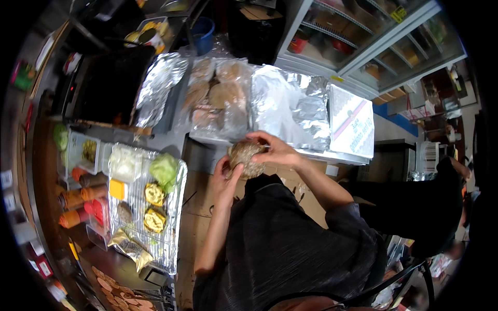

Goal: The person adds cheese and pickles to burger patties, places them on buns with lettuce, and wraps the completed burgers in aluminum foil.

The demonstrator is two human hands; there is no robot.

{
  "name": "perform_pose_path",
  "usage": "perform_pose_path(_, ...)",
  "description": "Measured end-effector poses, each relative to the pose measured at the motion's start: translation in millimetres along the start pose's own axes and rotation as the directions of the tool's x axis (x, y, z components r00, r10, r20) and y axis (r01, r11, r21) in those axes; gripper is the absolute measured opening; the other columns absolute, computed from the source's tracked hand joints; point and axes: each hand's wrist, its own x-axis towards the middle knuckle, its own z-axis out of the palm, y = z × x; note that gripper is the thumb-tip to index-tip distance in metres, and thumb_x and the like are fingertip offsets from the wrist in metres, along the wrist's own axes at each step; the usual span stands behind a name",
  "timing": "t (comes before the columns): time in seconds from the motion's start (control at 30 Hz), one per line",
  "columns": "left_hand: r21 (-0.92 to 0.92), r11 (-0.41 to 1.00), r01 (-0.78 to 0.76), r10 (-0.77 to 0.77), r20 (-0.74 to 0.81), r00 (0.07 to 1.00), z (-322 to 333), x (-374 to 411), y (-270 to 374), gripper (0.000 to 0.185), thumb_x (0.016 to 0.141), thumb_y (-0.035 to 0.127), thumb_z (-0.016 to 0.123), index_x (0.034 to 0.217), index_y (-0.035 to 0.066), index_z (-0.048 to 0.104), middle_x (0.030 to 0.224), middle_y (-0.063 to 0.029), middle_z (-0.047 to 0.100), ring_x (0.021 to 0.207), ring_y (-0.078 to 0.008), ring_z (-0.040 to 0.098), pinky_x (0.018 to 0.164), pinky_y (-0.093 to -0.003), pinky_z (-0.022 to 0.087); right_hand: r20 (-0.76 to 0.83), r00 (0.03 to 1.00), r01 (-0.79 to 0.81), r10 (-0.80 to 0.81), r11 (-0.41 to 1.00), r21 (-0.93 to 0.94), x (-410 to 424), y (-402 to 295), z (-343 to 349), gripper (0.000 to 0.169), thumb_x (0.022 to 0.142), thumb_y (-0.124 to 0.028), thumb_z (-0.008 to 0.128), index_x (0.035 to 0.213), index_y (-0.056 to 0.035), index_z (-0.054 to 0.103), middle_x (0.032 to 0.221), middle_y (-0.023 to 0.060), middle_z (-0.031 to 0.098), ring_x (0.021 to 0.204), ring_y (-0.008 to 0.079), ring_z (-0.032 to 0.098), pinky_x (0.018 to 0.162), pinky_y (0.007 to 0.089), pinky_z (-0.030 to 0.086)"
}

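Both my hands hold a round, brown, seeded bun or patty [247, 157] in front of my chest. My left hand [225, 180] grips its lower left side, and my right hand [274, 149] has its upper right side between thumb and fingers. To the left, a foil-lined tray with a wire rack [179, 217] bears a lettuce head [164, 171], two yellow-topped rounds [154, 194], orange cheese slices [117, 189], a brown oval piece [125, 212] and a gold foil packet [132, 248]. Beyond my hands lie plastic-wrapped brown rounds [227, 95].
A foil-covered tray [290, 105] and a printed box [352, 124] stand ahead right, before a glass-door fridge [338, 74]. A black oven-like appliance [113, 85] is at upper left. Squeeze bottles [74, 217] line the left side. A person in black [408, 210] is at right.
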Motion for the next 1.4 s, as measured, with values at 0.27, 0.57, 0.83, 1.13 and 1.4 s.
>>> perform_pose_path(0.27,0.107,0.961,0.254,-0.270,0.171,0.948,146.6,150.9,-38.3,0.064,0.084,0.019,0.073,0.135,0.005,0.037,0.122,-0.0111,0.051,0.112,-0.0196,0.052,0.091,-0.0344,0.046,-0.395,0.916,-0.001,0.076,0.982,0.187,14.1,65.7,-166.5,0.063,0.075,-0.017,0.079,0.130,-0.0085,0.049,0.104,0.0063,0.053,0.100,0.0184,0.051,0.086,0.0308,0.044)
perform_pose_path(0.57,0.239,0.911,0.336,-0.376,0.150,0.914,193.6,211.6,-61.2,0.057,0.085,0.009,0.070,0.131,-0.001,0.038,0.118,-0.0164,0.056,0.108,-0.0215,0.056,0.090,-0.0307,0.049,-0.494,0.854,-0.038,0.160,0.968,0.248,34.1,92.1,-219.2,0.064,0.077,-0.018,0.077,0.132,-0.0071,0.046,0.112,0.0111,0.051,0.105,0.0224,0.052,0.089,0.0334,0.047)
perform_pose_path(0.83,0.850,0.357,-0.387,0.349,0.263,0.899,180.7,198.8,-32.4,0.050,0.081,0.005,0.066,0.125,-0.001,0.044,0.121,-0.0199,0.046,0.107,-0.0306,0.051,0.087,-0.0357,0.048,-0.647,0.761,-0.065,0.046,0.998,-0.005,31.6,96.7,-218.1,0.061,0.074,-0.023,0.078,0.124,0.0011,0.051,0.112,0.0179,0.059,0.103,0.0266,0.059,0.090,0.0352,0.049)
perform_pose_path(1.13,0.833,0.531,-0.157,0.186,0.066,0.980,157.4,222.0,-42.7,0.052,0.081,0.005,0.064,0.128,0.000,0.044,0.108,-0.0168,0.053,0.095,-0.0262,0.056,0.075,-0.0324,0.049,-0.640,0.767,-0.093,0.038,0.994,-0.052,32.1,105.3,-217.8,0.063,0.077,-0.028,0.077,0.126,0.0002,0.049,0.116,0.0147,0.055,0.108,0.0251,0.055,0.095,0.0364,0.047)
perform_pose_path(1.4,0.775,0.607,-0.175,0.130,0.120,0.984,148.1,223.8,-47.0,0.030,0.083,0.017,0.066,0.104,-0.003,0.056,0.079,-0.0130,0.058,0.072,-0.0234,0.058,0.066,-0.0364,0.046,-0.670,0.741,-0.077,0.035,0.996,-0.034,33.0,108.2,-217.0,0.062,0.075,-0.028,0.078,0.124,0.0011,0.053,0.113,0.0173,0.055,0.107,0.0285,0.057,0.094,0.0371,0.047)
